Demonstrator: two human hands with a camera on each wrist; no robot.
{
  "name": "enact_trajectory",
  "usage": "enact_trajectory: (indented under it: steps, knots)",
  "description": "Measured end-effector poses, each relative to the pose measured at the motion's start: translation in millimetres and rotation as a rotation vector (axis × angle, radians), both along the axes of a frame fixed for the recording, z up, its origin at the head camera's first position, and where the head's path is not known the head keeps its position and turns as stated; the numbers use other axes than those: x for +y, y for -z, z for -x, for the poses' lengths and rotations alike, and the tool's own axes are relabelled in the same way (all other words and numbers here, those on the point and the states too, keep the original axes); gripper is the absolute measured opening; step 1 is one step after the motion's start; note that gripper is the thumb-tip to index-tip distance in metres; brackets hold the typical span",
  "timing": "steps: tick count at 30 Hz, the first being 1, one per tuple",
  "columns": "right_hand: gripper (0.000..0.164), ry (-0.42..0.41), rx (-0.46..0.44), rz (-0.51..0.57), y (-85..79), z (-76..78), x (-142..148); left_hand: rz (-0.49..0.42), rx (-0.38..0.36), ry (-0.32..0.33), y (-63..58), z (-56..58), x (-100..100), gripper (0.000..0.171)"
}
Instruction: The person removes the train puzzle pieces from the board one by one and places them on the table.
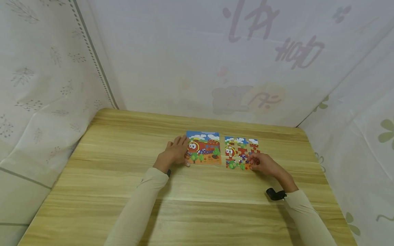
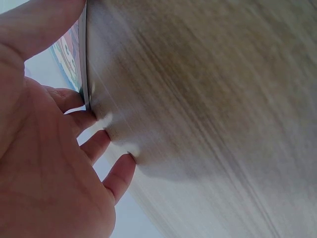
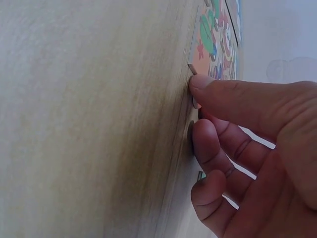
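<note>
A picture board (image 1: 204,150) with a red cartoon train lies flat near the table's far side. My left hand (image 1: 176,150) rests at its left edge, fingers loosely spread and touching the board and wood; the left wrist view shows the board's edge beside the fingers (image 2: 119,181). To the right lies a jigsaw puzzle (image 1: 242,150) of the same train, with gaps between several pieces. At its lower right corner my right hand (image 1: 265,164) pinches a puzzle piece (image 3: 196,103) between thumb and fingers. The hand mostly covers that piece.
The wooden table (image 1: 197,218) extends toward me. A patterned cloth wall (image 1: 172,68) rises behind its far edge, with more cloth at both sides. A black wrist device (image 1: 275,194) sits at the right sleeve.
</note>
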State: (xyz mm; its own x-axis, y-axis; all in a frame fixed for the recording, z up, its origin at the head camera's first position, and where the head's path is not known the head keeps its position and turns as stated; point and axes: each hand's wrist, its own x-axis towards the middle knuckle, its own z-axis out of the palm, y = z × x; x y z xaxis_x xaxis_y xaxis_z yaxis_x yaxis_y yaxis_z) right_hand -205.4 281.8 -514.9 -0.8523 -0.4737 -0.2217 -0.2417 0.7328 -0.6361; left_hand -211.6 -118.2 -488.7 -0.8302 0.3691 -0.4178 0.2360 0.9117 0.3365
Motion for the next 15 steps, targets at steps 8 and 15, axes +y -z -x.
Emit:
enact_trajectory:
  steps: [8,15]
  knots:
    - [0.021,0.028,0.007,-0.004,-3.8,-1.5,2,0.003,-0.007,-0.002,-0.6,-0.7,1,0.114]
    - [0.02,0.023,0.058,0.013,-6.7,2.5,-10,0.004,-0.002,0.0,-3.3,-1.7,1,0.113]
